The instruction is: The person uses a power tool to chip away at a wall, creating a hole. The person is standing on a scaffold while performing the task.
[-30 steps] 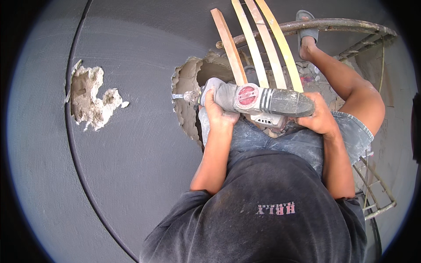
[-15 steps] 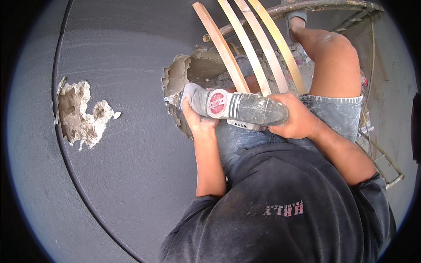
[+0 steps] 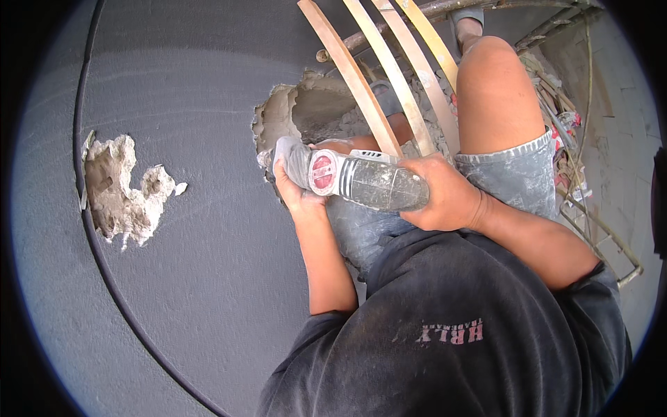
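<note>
Dusty grey plastic is filling both hands. The left hand [image 3: 297, 193] is closing around the front of a drill [image 3: 382, 185], its thumb lying along the near side, while the right hand [image 3: 443, 196] is gripping the rear end, some fingers hiding underneath. The drill is stretching across in front of the lap, its tip pointing left at the lower rim of a hole [image 3: 279, 112]; whether the tip is touching that rim, I cannot tell. Behind the drill, four wooden strips [image 3: 353, 76] are crowding close, leaving little room on that side. A bent leg [image 3: 497, 94] is bounding the space beyond the right hand. Left of the left forearm, bare wall [image 3: 215, 278] is giving open room as far as a smaller broken patch [image 3: 118, 201].

Jagged, layered plaster is edging the hole, and crumbly pale material is showing in the patch. Around them the wall is spreading dark grey and finely rough, a smooth black cable [image 3: 103, 267] curving down it. The strips are running long, flat and pale, fanning out toward a stained round pipe [image 3: 445, 8]. White dust is coating the denim shorts [image 3: 514, 170]; a faded black shirt [image 3: 451, 375] is creasing below. Mixed scraps [image 3: 566, 121] are lying past the knee.
</note>
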A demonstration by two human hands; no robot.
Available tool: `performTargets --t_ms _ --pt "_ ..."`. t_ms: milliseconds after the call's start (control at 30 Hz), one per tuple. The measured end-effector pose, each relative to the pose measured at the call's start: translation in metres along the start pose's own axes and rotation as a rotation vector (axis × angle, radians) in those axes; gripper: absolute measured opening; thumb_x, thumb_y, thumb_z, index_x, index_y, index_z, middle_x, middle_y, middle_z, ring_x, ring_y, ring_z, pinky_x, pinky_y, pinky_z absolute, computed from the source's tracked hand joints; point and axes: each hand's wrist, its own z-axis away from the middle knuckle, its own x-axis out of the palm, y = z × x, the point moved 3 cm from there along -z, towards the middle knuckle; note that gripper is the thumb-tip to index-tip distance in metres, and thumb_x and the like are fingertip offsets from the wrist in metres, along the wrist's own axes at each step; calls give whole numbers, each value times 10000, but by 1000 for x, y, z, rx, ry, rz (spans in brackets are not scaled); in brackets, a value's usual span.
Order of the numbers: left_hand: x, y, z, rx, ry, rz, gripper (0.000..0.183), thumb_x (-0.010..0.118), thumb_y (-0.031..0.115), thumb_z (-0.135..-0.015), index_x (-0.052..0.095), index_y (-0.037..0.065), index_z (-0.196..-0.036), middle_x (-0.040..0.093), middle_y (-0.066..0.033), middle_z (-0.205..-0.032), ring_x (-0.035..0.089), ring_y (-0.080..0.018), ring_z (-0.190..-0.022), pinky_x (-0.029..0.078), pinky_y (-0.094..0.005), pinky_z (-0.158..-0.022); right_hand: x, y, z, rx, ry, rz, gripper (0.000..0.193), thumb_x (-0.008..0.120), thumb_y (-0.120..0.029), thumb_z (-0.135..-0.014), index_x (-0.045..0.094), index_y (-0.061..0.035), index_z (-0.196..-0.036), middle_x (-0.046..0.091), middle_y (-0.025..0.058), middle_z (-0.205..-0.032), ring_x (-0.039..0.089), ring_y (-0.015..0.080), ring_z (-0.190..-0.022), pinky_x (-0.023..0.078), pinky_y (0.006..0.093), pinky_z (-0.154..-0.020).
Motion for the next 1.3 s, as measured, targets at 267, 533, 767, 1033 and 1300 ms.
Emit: performTargets --t_ms 267,533,767,1033,1300 --pt "-6 7 -13 42 -31 -7 529 600 423 -913 606 37 -1275 685 -189 -1094 693 -353 -989 621 -519 -835 14 -6 -5 -25 38 -41 348 753 -84 -734 691 54 -1047 719 278 -936 715 444 -936 565 447 -826" --pt "15 4 -17 16 4 -53 489 566 472 -926 652 96 -1227 689 -145 -1153 688 -364 -1040 580 -582 -909 16 -2 -20 53 110 146 417 790 -160 -755 703 40 -1110 730 279 -1007 701 445 -1009 563 462 -891" --pt "21 4 -24 -4 6 -46 509 484 483 -978 657 89 -1251 694 -158 -1201 674 -368 -1114 546 -630 -980 7 14 -23 89 74 14 481 780 -66 -729 685 107 -1168 743 290 -1024 750 359 -989 568 392 -899" --pt "31 -17 -26 -101 -77 -6 522 476 480 -950 655 78 -1230 698 -177 -1211 678 -385 -1112 535 -605 -1002 -17 16 0 138 106 -75 436 731 -64 -762 683 93 -1165 748 240 -1000 733 296 -944 557 373 -878" --pt "64 -70 -31 -215 -102 -44 466 509 445 -965 664 79 -1207 707 -167 -1166 680 -392 -1081 535 -614 -985 -36 31 29 177 153 -176 389 735 -59 -760 685 110 -1107 755 206 -942 730 231 -904 556 357 -837"
